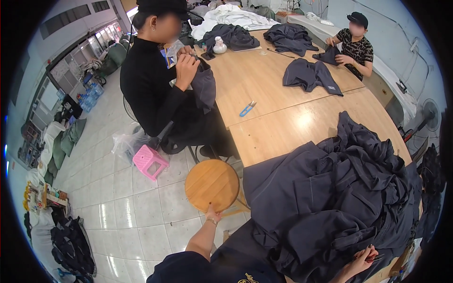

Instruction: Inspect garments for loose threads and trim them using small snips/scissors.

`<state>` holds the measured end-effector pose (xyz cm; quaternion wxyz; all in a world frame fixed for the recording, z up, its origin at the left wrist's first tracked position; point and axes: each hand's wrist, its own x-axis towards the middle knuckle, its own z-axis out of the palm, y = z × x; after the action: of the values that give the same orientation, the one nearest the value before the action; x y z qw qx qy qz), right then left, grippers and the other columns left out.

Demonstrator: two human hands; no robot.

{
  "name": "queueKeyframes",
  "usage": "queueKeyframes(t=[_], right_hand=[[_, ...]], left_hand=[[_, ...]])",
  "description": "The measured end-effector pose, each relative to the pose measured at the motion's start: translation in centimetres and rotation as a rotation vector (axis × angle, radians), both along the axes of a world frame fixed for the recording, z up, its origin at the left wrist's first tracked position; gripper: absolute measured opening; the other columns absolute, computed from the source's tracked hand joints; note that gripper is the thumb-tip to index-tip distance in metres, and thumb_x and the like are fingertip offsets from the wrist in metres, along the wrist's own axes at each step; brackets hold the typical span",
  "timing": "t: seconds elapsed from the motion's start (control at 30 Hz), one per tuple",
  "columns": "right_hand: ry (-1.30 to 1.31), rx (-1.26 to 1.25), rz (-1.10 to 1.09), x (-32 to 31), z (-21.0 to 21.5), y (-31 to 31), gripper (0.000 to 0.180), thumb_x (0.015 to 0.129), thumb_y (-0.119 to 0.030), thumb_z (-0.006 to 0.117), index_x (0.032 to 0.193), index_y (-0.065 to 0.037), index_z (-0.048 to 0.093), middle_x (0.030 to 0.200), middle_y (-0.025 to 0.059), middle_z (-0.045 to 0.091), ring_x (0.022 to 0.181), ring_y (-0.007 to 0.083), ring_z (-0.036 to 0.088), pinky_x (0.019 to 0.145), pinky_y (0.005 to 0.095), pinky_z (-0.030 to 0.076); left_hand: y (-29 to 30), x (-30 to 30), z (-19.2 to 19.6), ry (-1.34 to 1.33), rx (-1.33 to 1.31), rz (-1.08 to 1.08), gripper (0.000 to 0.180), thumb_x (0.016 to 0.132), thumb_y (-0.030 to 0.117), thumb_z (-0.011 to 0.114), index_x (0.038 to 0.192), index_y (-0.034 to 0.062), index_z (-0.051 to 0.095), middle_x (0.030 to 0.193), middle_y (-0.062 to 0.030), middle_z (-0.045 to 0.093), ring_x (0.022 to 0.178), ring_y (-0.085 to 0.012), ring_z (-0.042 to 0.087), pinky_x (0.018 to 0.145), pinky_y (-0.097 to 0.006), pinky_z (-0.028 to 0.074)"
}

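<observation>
My left hand [213, 214] reaches out at the near rim of a round wooden stool [212, 183] and grips its edge; some fingers are hidden there. Low on the right, my right hand [363, 262] is closed round small thread snips [376, 258], partly hidden, with a bit of red and thin metal tips showing. That hand is beside a big heap of dark grey garments [325, 193], which covers the near end of the table and hangs over its edge. Blue thread snips [247, 109] lie on the tabletop farther off.
Left of the wooden table [273, 137], a seated person in black [160, 80] handles a grey garment [204, 87]. Another person [357, 47] works at the far right. A pink plastic stool [150, 162] and a clear bag [127, 146] are on the tiled floor.
</observation>
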<state>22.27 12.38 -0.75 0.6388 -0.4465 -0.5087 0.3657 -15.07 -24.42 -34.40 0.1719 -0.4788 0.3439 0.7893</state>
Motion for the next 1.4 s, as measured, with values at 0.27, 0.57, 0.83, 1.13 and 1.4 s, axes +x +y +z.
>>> queueKeyframes(t=[0.27, 0.57, 0.83, 1.13, 1.4], right_hand=[[-0.059, -0.058, -0.016, -2.4, 1.5, -1.3, 0.01, 0.09, -0.006, 0.057, 0.084, -0.007, 0.049, 0.08, -0.0006, 0.056, 0.046, 0.0021, 0.035, 0.041, 0.0164, 0.026], [0.013, -0.059, 0.053, -4.4, 1.7, -1.5, 0.007, 0.089, -0.004, 0.057, 0.091, -0.006, 0.051, 0.069, -0.0013, 0.048, 0.046, 0.002, 0.034, 0.042, 0.0161, 0.024], [-0.021, -0.066, 0.068, -4.3, 1.4, -2.2, 0.014, 0.088, -0.003, 0.056, 0.086, -0.008, 0.043, 0.08, 0.0008, 0.051, 0.046, 0.0032, 0.034, 0.042, 0.0162, 0.026], [-0.038, -0.032, 0.108, -2.8, 3.2, -1.6, 0.022, 0.089, -0.006, 0.058, 0.077, -0.009, 0.04, 0.064, 0.0, 0.046, 0.046, 0.0032, 0.031, 0.042, 0.0179, 0.026], [-0.03, -0.123, 0.15, -1.3, 1.3, -1.6, 0.021, 0.089, -0.007, 0.059, 0.077, -0.011, 0.043, 0.062, -0.0032, 0.043, 0.049, 0.0028, 0.034, 0.045, 0.018, 0.028]], left_hand=[[-4.4, -2.2, -0.7, 0.154, -0.206, 0.075, 0.058, 0.083, 0.038, 0.065, 0.128, 0.0099, 0.042, 0.118, -0.0138, 0.056, 0.098, -0.0358, 0.059, 0.072, -0.053, 0.052], [-4.0, -2.4, 0.9, -0.001, -0.373, -0.079, 0.06, 0.083, 0.05, 0.06, 0.126, 0.011, 0.045, 0.121, -0.0094, 0.056, 0.104, -0.0337, 0.058, 0.079, -0.052, 0.051], [-3.1, 1.6, -2.1, -0.013, -0.02, -0.154, 0.058, 0.078, 0.064, 0.055, 0.111, 0.0175, 0.052, 0.114, -0.0135, 0.057, 0.088, -0.027, 0.061, 0.068, -0.037, 0.052], [9.1, -1.4, 2.7, -0.037, 0.215, 0.175, 0.039, 0.084, 0.042, 0.062, 0.102, 0.0081, 0.057, 0.094, -0.0088, 0.065, 0.086, -0.0245, 0.061, 0.076, -0.038, 0.052], [-3.1, -2.9, 4.7, -0.162, -0.064, -0.017, 0.042, 0.076, 0.048, 0.069, 0.097, 0.0134, 0.059, 0.081, -0.0015, 0.063, 0.062, -0.0142, 0.053, 0.053, -0.021, 0.045]])
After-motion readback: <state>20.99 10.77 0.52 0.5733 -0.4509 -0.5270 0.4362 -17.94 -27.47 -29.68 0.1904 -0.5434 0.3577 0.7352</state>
